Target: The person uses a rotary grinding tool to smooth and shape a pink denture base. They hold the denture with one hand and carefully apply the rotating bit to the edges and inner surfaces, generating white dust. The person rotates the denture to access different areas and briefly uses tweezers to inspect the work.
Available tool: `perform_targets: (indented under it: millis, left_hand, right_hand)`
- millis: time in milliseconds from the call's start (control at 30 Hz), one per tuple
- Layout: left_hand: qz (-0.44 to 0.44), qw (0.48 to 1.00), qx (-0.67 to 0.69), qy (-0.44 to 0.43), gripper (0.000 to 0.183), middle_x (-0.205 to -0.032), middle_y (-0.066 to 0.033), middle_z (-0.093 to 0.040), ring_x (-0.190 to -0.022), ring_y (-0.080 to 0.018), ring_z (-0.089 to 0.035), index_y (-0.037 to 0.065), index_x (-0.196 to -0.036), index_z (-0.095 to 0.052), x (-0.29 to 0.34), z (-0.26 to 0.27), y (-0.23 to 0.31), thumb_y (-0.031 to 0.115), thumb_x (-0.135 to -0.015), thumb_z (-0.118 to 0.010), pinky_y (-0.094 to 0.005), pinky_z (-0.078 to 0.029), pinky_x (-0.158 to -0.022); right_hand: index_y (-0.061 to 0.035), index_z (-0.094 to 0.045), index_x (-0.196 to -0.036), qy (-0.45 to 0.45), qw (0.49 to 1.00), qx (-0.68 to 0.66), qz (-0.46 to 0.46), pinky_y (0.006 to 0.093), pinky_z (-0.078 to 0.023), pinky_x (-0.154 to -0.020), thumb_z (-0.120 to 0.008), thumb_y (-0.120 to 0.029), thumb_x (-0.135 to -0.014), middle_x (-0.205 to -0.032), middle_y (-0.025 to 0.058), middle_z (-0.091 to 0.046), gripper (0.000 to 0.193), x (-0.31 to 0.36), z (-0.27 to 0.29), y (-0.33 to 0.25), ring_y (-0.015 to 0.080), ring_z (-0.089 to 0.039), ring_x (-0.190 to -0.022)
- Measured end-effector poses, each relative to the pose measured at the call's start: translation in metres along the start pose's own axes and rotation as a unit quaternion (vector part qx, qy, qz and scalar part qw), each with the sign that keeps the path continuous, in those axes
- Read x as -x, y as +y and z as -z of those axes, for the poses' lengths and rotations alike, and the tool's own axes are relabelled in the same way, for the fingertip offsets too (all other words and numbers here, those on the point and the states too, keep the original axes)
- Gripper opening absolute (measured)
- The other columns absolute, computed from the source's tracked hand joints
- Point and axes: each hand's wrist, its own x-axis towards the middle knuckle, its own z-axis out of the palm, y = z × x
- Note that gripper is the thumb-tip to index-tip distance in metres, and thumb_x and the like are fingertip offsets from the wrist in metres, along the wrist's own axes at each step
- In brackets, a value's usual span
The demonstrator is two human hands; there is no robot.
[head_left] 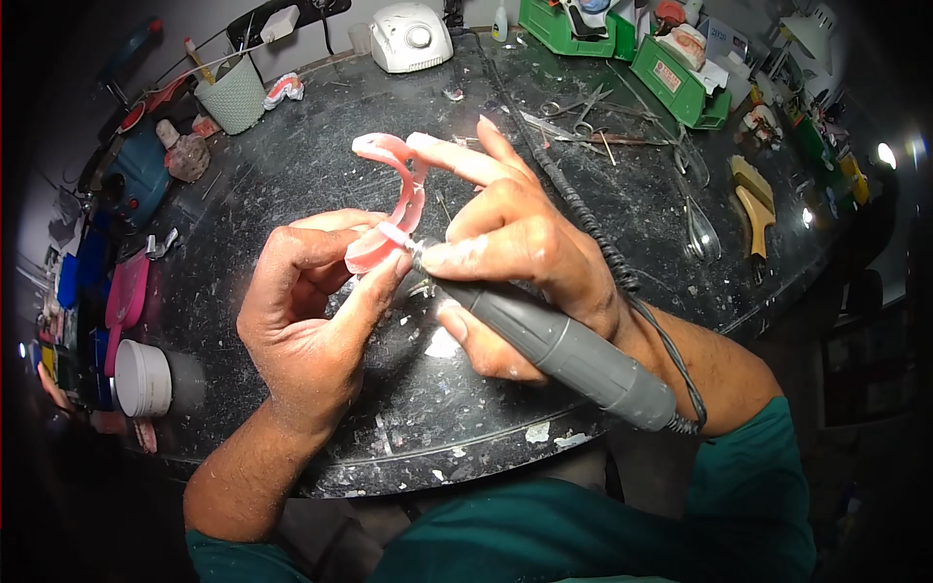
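My left hand (306, 306) pinches a pink, curved denture base (406, 185) between thumb and fingers, its horseshoe arch standing up above the bench. My right hand (530, 253) is wrapped round a dark grey rotary handpiece (569, 345), held like a pen. A pale pink grinding tip (394, 233) at its front end meets the near part of the denture base, beside my left thumb. One outstretched right finger touches the upper part of the arch. From the handpiece's rear, a ribbed black cord loops over my right wrist and runs back across the bench.
On the dark, dust-flecked bench (292, 175) stand a white control box (411, 39) and green bins (680, 87) at the back. Scissors (586, 109), a spoon-like tool (702, 233) and a brush (755, 209) lie right. At left are a white tub (143, 379) and a woven cup (233, 94).
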Motion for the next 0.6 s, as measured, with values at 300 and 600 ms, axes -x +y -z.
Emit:
perform_targets:
  millis: [300, 600]
  left_hand:
    - [0.020, 1.000, 0.001, 0.012, 0.025, -0.111, -0.0183, -0.062, -0.102, -0.0190, -0.064, -0.003, -0.101, -0.055, 0.0005, -0.0005, 0.0037, -0.014, -0.082, -0.068, -0.0301, -0.054, -0.090]
    - [0.015, 1.000, 0.000, 0.013, 0.025, -0.110, -0.0178, -0.063, -0.100, -0.0177, -0.065, -0.003, -0.100, -0.055, -0.0004, -0.0007, 0.0037, -0.014, -0.082, -0.068, -0.0292, -0.054, -0.087]
  right_hand:
    - [-0.0121, -0.060, -0.106, 0.027, 1.000, -0.013, -0.007, 0.0755, -0.015, -0.107, -0.073, -0.005, -0.064, -0.090, 0.0067, -0.056, 0.044, 0.0027, -0.0054, 0.0030, 0.0400, -0.052, -0.126]
    - [-0.0119, -0.061, -0.106, 0.023, 1.000, -0.014, -0.009, 0.0752, -0.014, -0.108, -0.073, -0.004, -0.063, -0.091, 0.0069, -0.056, 0.045, 0.0025, -0.0026, 0.0029, 0.0401, -0.052, -0.126]
